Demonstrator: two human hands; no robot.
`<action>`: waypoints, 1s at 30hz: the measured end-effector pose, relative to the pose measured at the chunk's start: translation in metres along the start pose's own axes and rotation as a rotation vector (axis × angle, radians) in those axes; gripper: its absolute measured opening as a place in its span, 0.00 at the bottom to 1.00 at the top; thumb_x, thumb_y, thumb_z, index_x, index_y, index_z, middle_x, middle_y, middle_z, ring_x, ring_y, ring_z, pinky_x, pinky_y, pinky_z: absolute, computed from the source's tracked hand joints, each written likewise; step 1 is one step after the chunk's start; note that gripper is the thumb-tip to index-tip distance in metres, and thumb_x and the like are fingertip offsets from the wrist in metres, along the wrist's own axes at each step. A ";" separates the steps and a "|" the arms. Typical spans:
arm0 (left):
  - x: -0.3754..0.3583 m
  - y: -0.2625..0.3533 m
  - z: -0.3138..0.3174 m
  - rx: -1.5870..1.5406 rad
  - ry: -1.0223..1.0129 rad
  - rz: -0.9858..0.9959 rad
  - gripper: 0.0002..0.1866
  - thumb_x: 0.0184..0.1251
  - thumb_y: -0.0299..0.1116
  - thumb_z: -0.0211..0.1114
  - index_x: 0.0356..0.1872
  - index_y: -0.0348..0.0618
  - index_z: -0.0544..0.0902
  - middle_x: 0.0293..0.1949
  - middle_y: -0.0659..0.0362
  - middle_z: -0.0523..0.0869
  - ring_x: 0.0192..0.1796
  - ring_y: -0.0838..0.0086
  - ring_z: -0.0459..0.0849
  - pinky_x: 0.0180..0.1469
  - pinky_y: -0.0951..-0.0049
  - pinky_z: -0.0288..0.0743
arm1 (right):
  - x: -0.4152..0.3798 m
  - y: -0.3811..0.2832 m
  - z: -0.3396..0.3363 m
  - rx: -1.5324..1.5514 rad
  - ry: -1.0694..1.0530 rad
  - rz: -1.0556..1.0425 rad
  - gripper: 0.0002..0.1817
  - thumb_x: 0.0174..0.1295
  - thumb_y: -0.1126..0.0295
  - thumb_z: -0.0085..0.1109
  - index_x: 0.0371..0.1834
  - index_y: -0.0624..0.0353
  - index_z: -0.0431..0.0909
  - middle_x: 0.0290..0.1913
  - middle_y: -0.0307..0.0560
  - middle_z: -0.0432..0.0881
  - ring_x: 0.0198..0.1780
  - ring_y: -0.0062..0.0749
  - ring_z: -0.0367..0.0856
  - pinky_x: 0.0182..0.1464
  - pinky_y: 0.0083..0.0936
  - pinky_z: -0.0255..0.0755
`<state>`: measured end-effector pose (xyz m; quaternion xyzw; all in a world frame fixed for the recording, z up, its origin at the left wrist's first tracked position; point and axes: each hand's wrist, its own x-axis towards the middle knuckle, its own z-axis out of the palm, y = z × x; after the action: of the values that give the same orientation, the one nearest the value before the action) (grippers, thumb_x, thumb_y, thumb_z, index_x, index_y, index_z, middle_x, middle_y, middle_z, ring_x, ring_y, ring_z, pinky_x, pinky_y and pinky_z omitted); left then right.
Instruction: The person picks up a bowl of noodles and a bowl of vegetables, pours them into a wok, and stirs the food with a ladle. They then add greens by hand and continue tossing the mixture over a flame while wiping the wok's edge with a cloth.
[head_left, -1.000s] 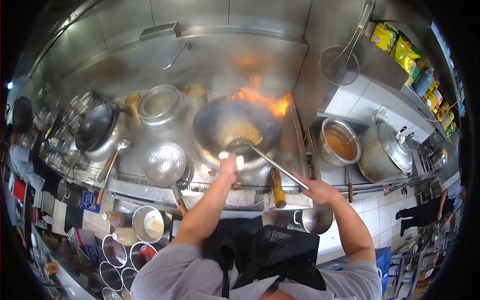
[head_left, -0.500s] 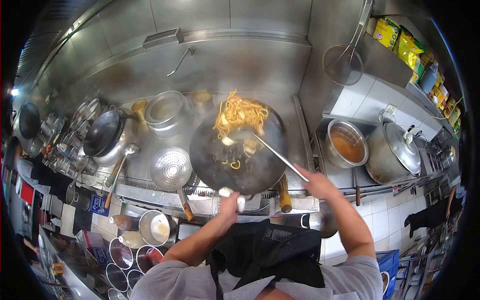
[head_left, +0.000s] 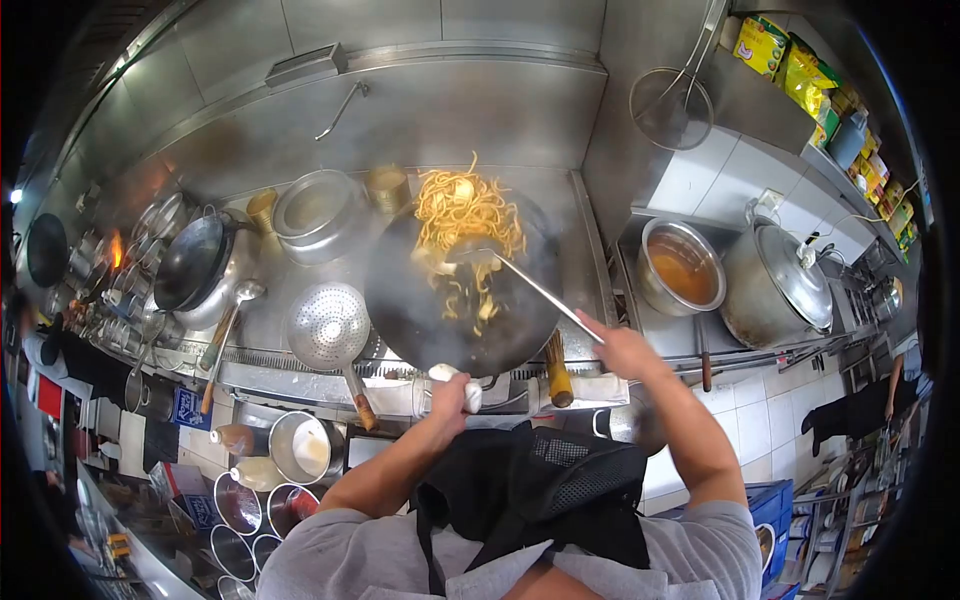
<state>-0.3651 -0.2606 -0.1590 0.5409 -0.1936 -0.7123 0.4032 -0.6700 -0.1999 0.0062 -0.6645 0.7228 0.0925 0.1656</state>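
A dark wok (head_left: 410,325) sits on the range in front of me, with steam rising from it. Yellow-brown noodles (head_left: 465,205) are heaped at its far side, some reaching above the rim. Looser strands hang lower towards the middle. My right hand (head_left: 628,352) is closed around the long metal handle of a ladle (head_left: 545,290), whose head is against the underside of the noodles. At the wok's near edge my left hand (head_left: 450,400) grips a folded white cloth (head_left: 440,373). The cloth and fingers hide what lies beneath them.
A perforated strainer (head_left: 328,325) lies left of the wok, near a metal pot (head_left: 318,215). To the right are a pot of brownish liquid (head_left: 683,272) and a lidded stockpot (head_left: 770,290). A flame (head_left: 117,250) burns far left, where another person (head_left: 75,350) stands.
The noodles have shifted into a taller heap, with strands now trailing below the ladle. Both hands keep their hold. The whole view has moved slightly, and a flame now shows at far left.
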 end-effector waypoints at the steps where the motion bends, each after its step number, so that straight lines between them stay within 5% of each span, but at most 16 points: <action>1: 0.006 0.008 0.004 -0.055 -0.068 0.052 0.11 0.71 0.29 0.57 0.51 0.44 0.77 0.40 0.56 0.83 0.38 0.64 0.85 0.38 0.59 0.81 | -0.008 0.026 -0.005 0.083 0.068 -0.147 0.42 0.69 0.67 0.53 0.83 0.30 0.43 0.50 0.61 0.85 0.50 0.56 0.84 0.56 0.46 0.76; 3: 0.007 0.050 0.023 -0.131 -0.167 0.036 0.09 0.71 0.34 0.58 0.48 0.46 0.78 0.37 0.57 0.83 0.36 0.66 0.85 0.33 0.62 0.78 | -0.023 0.035 -0.022 0.171 0.109 -0.299 0.41 0.69 0.67 0.53 0.82 0.29 0.45 0.51 0.62 0.84 0.51 0.56 0.84 0.57 0.45 0.76; 5: 0.031 0.102 0.055 -0.053 -0.185 -0.026 0.09 0.70 0.39 0.58 0.43 0.46 0.78 0.33 0.59 0.83 0.34 0.69 0.84 0.27 0.67 0.72 | -0.029 0.031 -0.056 0.218 -0.129 -0.201 0.40 0.68 0.67 0.54 0.82 0.29 0.49 0.54 0.62 0.83 0.53 0.54 0.83 0.59 0.43 0.75; 9: 0.087 0.067 0.055 0.072 -0.096 0.046 0.10 0.70 0.41 0.59 0.42 0.46 0.78 0.31 0.60 0.83 0.31 0.70 0.81 0.23 0.68 0.68 | 0.013 -0.017 -0.013 0.042 -0.122 -0.052 0.43 0.67 0.70 0.52 0.82 0.29 0.45 0.51 0.61 0.84 0.50 0.54 0.85 0.56 0.45 0.76; 10: 0.091 0.046 0.038 0.031 -0.245 0.057 0.12 0.70 0.42 0.61 0.44 0.45 0.77 0.33 0.59 0.83 0.32 0.70 0.82 0.25 0.65 0.71 | 0.024 -0.025 0.009 -0.049 -0.111 0.005 0.44 0.66 0.71 0.52 0.82 0.29 0.43 0.49 0.61 0.85 0.48 0.54 0.85 0.54 0.46 0.77; 12: 0.076 0.001 0.013 -0.009 -0.235 0.194 0.16 0.70 0.37 0.62 0.53 0.40 0.75 0.40 0.57 0.83 0.36 0.68 0.83 0.34 0.59 0.78 | 0.028 -0.020 0.039 -0.036 -0.020 -0.005 0.45 0.66 0.71 0.52 0.83 0.29 0.41 0.47 0.61 0.85 0.45 0.54 0.86 0.52 0.47 0.77; 13: 0.041 -0.002 0.013 -0.027 -0.081 0.098 0.17 0.70 0.32 0.61 0.57 0.39 0.74 0.44 0.54 0.83 0.40 0.66 0.85 0.40 0.61 0.81 | 0.019 -0.020 0.034 0.003 0.000 -0.008 0.45 0.66 0.71 0.52 0.82 0.28 0.42 0.47 0.62 0.85 0.45 0.54 0.86 0.53 0.47 0.77; 16: 0.015 -0.003 0.004 -0.083 -0.032 0.057 0.15 0.70 0.30 0.61 0.55 0.41 0.76 0.47 0.53 0.84 0.47 0.64 0.86 0.45 0.60 0.82 | -0.009 0.013 0.002 0.073 -0.029 0.009 0.44 0.67 0.68 0.54 0.82 0.24 0.44 0.48 0.62 0.85 0.46 0.54 0.85 0.54 0.47 0.77; 18: 0.025 0.038 0.015 -0.038 -0.164 -0.032 0.12 0.70 0.33 0.59 0.52 0.45 0.77 0.44 0.56 0.85 0.45 0.64 0.86 0.44 0.56 0.80 | -0.024 0.046 -0.015 0.180 0.022 -0.253 0.43 0.68 0.66 0.55 0.81 0.21 0.44 0.49 0.62 0.84 0.46 0.54 0.85 0.55 0.45 0.76; 21: 0.052 0.098 0.057 0.046 -0.123 -0.024 0.11 0.70 0.40 0.58 0.46 0.48 0.77 0.38 0.59 0.84 0.39 0.67 0.84 0.37 0.57 0.74 | -0.012 0.046 -0.033 0.268 -0.203 -0.159 0.44 0.68 0.66 0.55 0.81 0.21 0.43 0.50 0.63 0.84 0.48 0.53 0.85 0.54 0.44 0.77; 24: 0.091 0.067 0.053 0.057 -0.124 0.037 0.11 0.69 0.42 0.59 0.41 0.47 0.79 0.34 0.59 0.84 0.35 0.70 0.84 0.31 0.63 0.71 | 0.029 0.015 0.020 0.102 -0.049 -0.080 0.45 0.66 0.70 0.54 0.82 0.23 0.42 0.49 0.63 0.84 0.46 0.52 0.86 0.53 0.44 0.79; 27: 0.075 0.004 0.012 0.010 -0.222 0.174 0.10 0.71 0.34 0.61 0.47 0.39 0.78 0.35 0.58 0.83 0.33 0.71 0.84 0.30 0.63 0.79 | 0.040 -0.019 0.054 -0.029 0.040 0.007 0.49 0.62 0.76 0.51 0.83 0.25 0.39 0.46 0.62 0.85 0.46 0.52 0.86 0.54 0.47 0.77; 30: 0.005 -0.006 0.003 -0.039 0.014 -0.055 0.14 0.66 0.23 0.59 0.53 0.39 0.76 0.43 0.56 0.83 0.39 0.67 0.86 0.38 0.61 0.82 | 0.007 -0.016 0.017 0.020 0.029 -0.012 0.47 0.64 0.74 0.52 0.82 0.26 0.42 0.47 0.60 0.85 0.49 0.53 0.85 0.56 0.48 0.75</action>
<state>-0.3706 -0.2613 -0.1654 0.5431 -0.1620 -0.7228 0.3953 -0.6525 -0.2020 -0.0105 -0.6684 0.7220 0.0746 0.1622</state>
